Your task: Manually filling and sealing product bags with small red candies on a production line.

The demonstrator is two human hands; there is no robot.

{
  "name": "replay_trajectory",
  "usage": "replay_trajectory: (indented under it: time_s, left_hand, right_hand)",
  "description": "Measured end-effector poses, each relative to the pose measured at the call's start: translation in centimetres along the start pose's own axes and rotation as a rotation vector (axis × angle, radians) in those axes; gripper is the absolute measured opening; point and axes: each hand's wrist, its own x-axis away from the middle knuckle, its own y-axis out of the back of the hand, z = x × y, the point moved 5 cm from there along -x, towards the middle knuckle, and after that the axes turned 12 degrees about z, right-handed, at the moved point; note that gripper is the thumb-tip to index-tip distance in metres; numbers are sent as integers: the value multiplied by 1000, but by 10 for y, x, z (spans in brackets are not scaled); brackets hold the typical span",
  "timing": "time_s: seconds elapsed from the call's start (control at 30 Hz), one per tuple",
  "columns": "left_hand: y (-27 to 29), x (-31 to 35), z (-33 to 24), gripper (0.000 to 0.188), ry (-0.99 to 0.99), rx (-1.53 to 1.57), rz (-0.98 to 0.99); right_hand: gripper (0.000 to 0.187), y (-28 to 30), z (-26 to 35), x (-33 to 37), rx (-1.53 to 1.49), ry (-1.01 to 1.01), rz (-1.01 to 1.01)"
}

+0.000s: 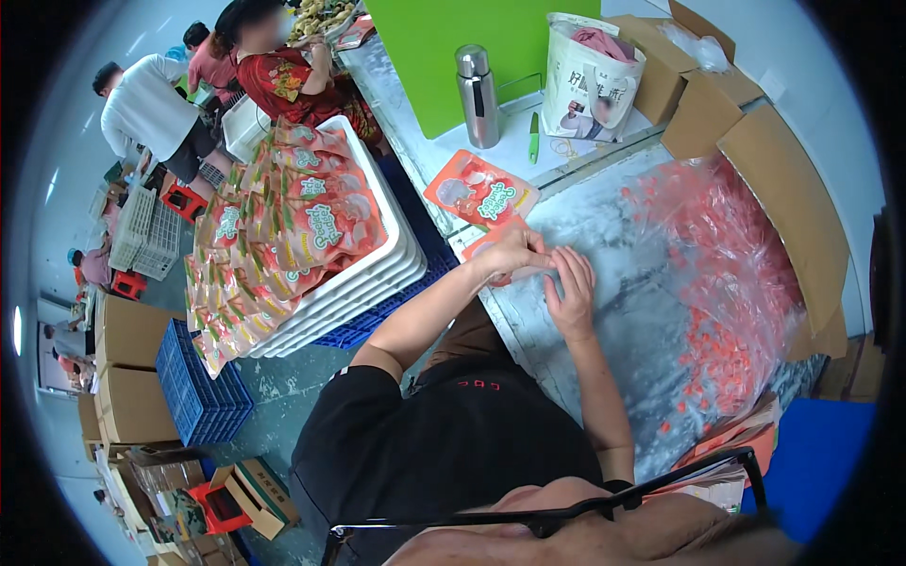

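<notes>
My left hand (511,250) and my right hand (570,291) meet over a metal table (604,226), both pinching a red pouch (497,253) that is mostly hidden under the fingers. A second red pouch (480,191) with printed fruit pictures lies flat on the table just beyond my left hand. To the right lies a large clear plastic bag (727,274) with several small red caps in it.
A stack of white trays (377,255) piled with several red pouches stands at my left on blue crates (203,387). A steel flask (478,96), a green pen (533,137), a tote bag (590,80) and cardboard boxes (793,198) line the far side. Other people work at the back left.
</notes>
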Motion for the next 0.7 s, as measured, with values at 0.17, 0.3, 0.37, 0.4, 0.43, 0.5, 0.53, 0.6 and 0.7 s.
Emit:
replay_trajectory:
  time_s: [0.17, 0.3, 0.37, 0.4, 0.43, 0.5, 0.53, 0.6, 0.7]
  left_hand:
    - [-17, 12, 14, 18, 26, 494, 42]
    - [-4, 9, 61, 17, -47, 637, 59]
    - [-16, 19, 27, 12, 45, 526, -64]
    - [-14, 22, 33, 11, -34, 445, -34]
    - [-12, 15, 49, 10, -104, 364, -18]
    - [-12, 7, 61, 12, -103, 255, 45]
    - [-12, 8, 61, 14, -40, 228, 72]
    - [-10, 10, 56, 17, 40, 124, 152]
    - [-9, 6, 45, 24, 82, -47, 313]
  right_hand:
    - [39, 0, 3, 10, 56, -6, -32]
    - [26, -7, 21, 4, 82, 35, -12]
    - [23, 5, 18, 4, 141, 40, 32]
    - [22, 8, 26, -2, 142, 82, 58]
    - [21, 5, 31, -7, 104, 104, 115]
    - [19, 4, 26, -9, 71, 108, 222]
    - [19, 4, 25, -10, 42, 122, 245]
    - [18, 5, 25, -12, -6, 142, 283]
    - [17, 12, 28, -15, -21, 162, 317]
